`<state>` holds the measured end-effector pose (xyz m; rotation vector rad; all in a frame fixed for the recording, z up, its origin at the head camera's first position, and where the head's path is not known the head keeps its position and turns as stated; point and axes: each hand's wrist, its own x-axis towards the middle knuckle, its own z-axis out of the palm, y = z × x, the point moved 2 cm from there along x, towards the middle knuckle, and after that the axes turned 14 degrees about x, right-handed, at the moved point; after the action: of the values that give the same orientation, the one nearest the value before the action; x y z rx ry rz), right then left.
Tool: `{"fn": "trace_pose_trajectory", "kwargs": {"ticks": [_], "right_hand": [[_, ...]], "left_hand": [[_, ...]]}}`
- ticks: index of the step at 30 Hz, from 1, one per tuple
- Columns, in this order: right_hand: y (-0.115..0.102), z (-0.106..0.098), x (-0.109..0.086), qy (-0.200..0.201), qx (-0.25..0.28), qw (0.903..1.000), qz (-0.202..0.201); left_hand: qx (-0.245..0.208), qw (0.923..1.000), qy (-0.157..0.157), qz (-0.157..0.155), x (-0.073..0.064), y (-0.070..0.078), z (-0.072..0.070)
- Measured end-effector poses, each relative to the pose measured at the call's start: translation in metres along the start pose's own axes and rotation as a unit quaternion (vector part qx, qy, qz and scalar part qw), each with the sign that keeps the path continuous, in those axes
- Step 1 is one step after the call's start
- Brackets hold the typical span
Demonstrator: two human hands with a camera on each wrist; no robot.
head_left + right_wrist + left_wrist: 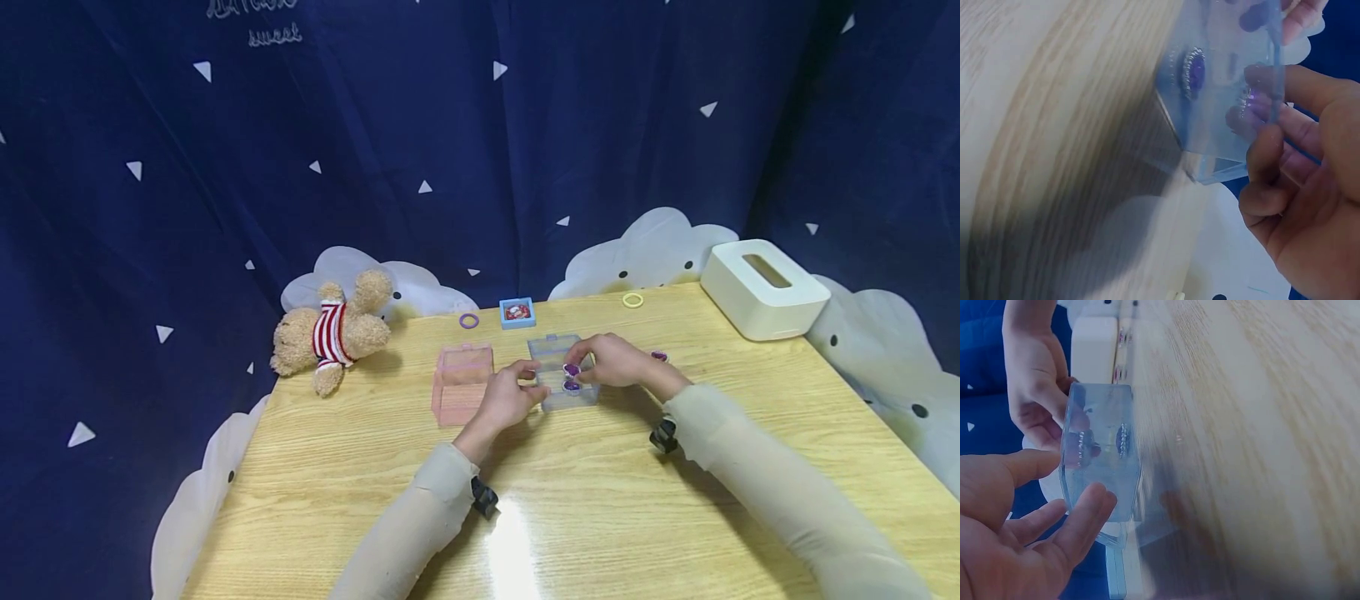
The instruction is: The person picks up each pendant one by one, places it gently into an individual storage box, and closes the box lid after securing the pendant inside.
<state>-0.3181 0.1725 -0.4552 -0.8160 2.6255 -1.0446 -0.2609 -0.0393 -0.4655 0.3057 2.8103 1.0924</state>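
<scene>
A clear bluish box point(570, 400) stands on the table with its lid point(553, 343) raised at the back. Over its inside, my right hand point(617, 360) pinches an oval purple gem piece point(572, 370) with a beaded silvery rim. A similar purple gem piece point(572, 387) sits lower in the box; through the wall it shows as a gem piece point(1194, 73) in the right wrist view. My left hand point(508, 398) is at the box's left side, its fingers point(1088, 512) loosely extended against the wall. Left of it lies an open pink clear box point(459, 404).
Another purple gem piece point(659, 356) lies right of my right hand. Behind the boxes are a purple ring point(468, 321), a small blue framed box point(517, 313) and a yellow ring point(632, 300). A teddy bear point(330, 335) lies far left; a white tissue box point(765, 292) stands back right.
</scene>
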Motion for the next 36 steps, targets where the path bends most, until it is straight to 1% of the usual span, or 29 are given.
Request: {"fn": "trace_pose_trajectory", "kwargs": {"ticks": [8, 19, 30, 36], "right_hand": [[0.0028, 0.0056, 0.0024, -0.011, -0.032, 0.9993, 0.014], [0.0003, 0.0094, 0.0035, -0.001, -0.06, 0.998, 0.018], [0.0004, 0.01, 0.0024, 0.003, -0.051, 0.9985, 0.019], [-0.0006, 0.0042, -0.0008, 0.017, -0.035, 0.9991, 0.016]], "left_hand": [[0.001, 1.0, 0.0, -0.001, 0.0025, -0.0013, 0.0027], [0.003, 1.0, -0.001, -0.003, 0.0024, -0.001, 0.0028], [0.008, 1.0, 0.002, -0.002, 0.0024, -0.0018, 0.003], [0.011, 0.9999, 0.005, -0.001, 0.0027, -0.0027, 0.0016]]}}
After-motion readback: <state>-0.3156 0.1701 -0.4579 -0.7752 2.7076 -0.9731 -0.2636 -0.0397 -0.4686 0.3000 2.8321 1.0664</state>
